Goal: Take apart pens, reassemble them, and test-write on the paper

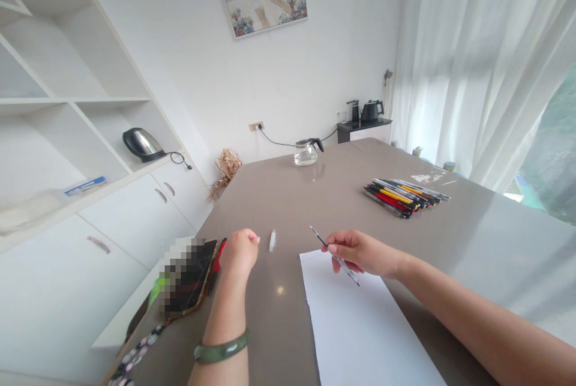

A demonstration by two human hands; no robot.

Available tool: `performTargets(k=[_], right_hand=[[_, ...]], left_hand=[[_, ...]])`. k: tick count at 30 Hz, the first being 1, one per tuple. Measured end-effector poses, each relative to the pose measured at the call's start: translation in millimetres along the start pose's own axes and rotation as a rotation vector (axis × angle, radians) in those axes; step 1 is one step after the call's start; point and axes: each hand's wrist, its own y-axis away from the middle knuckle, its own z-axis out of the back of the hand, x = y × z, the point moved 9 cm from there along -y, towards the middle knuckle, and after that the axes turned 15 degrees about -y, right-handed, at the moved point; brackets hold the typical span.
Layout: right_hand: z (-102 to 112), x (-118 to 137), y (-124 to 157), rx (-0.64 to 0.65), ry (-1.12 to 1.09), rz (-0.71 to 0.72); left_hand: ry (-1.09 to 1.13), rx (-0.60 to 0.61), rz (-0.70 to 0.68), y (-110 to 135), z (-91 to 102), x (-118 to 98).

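My right hand [353,249] pinches a slim pen [345,267] with a clear barrel and dark tip. The pen slants above the top of a white sheet of paper [360,326], its tip pointing up and left. My left hand [240,251] is closed in a fist on the table's left side; its palm is turned away, so anything inside is hidden. A green bangle [222,348] circles that wrist. Just left of the fist lies a red and black pen [218,266]. Between my hands rests a small whitish translucent piece [272,241], its kind unclear.
A pile of several pens [400,197] lies at the right, with white scraps [429,177] behind it. A glass pot [306,153] of clear liquid stands at the table's far end. At left are a dark phone-like device [191,284] and a beaded strap [141,347].
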Motion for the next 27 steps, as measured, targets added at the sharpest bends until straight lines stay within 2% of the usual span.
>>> performTargets(k=[4, 9, 21, 27], right_hand=[[0, 0, -1, 0.002, 0.001, -0.002], [0, -2, -1, 0.004, 0.014, -0.006], [2, -3, -2, 0.004, 0.012, 0.001], [3, -4, -2, -0.001, 0.012, 0.011]], left_hand=[[0.062, 0.088, -0.117, 4, -12.6, -20], [0.033, 0.131, -0.13, 11, -17.8, -36], [0.011, 0.168, -0.148, 12, -27.5, -40], [0.02, 0.163, -0.168, 13, -24.5, -42]])
